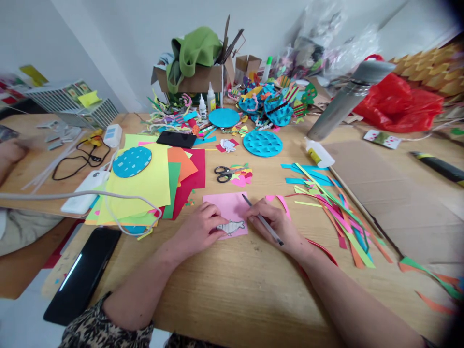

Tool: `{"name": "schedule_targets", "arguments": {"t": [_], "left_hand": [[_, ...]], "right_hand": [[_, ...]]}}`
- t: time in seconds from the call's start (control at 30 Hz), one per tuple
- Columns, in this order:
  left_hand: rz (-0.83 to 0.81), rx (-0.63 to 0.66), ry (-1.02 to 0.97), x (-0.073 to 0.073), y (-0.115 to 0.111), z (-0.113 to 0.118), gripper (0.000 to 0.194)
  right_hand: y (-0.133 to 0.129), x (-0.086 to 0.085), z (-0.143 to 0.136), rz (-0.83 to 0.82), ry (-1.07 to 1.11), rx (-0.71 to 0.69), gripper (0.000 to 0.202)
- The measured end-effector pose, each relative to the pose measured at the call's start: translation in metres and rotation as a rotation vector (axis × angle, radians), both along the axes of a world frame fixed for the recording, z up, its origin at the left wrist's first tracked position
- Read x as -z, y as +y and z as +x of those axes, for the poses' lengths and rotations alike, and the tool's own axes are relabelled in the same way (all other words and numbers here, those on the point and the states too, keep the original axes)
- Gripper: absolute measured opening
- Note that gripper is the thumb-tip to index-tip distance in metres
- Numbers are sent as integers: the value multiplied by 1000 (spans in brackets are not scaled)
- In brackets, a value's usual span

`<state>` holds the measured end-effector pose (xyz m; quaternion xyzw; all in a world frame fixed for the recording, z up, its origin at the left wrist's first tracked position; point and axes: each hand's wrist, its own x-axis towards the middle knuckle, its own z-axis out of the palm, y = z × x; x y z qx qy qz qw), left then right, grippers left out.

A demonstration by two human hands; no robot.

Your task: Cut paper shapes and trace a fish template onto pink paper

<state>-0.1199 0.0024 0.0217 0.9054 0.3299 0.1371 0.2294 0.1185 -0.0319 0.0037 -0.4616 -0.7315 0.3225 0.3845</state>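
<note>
A pale fish cutout (232, 226) with dark outlines lies on a small square of pink paper (230, 203) in front of me. My left hand (203, 223) has its fingers curled at the square's left side, and its thumb presses the fish's head end against it. In my right hand (270, 220) a slim pen (267, 226) is gripped, slanting from upper left to lower right, just right of the fish's tail. Black-handled scissors (224, 174) rest beyond the pink square, beside small coloured paper scraps (243, 176).
Stacked coloured sheets (143, 186) and a black phone (83, 275) lie left. Paper strips (348, 220), a glue bottle (319, 153), cardboard (391, 193) and a metal flask (340, 104) are right. Another person's hand (10, 152) is at far left. Craft pieces (279, 108) crowd the back.
</note>
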Motion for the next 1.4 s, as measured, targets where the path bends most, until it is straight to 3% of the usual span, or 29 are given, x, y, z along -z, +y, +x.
{"name": "schedule_targets", "arguments": {"t": [0.27,0.53,0.83,1.03,1.13,1.4], "left_hand": [[24,2,13,-3,-1,1,17],[66,13,14,-1,-3,1,16],[204,51,65,5,-23,12,21],[221,-37,309,0,-49,30,18],[303,-134,395,0,-63,40,34],[352,-232,440,8,-77,47,45]], "right_hand": [[-4,-9,-2,-11,-35,-98,21],[-1,-2,0,32,-11,-109,21],[-1,-3,0,32,-32,-120,24],[-1,-3,0,26,-32,-112,23],[-1,-3,0,18,-36,-106,22],[-1,-2,1,7,29,-71,22]]}}
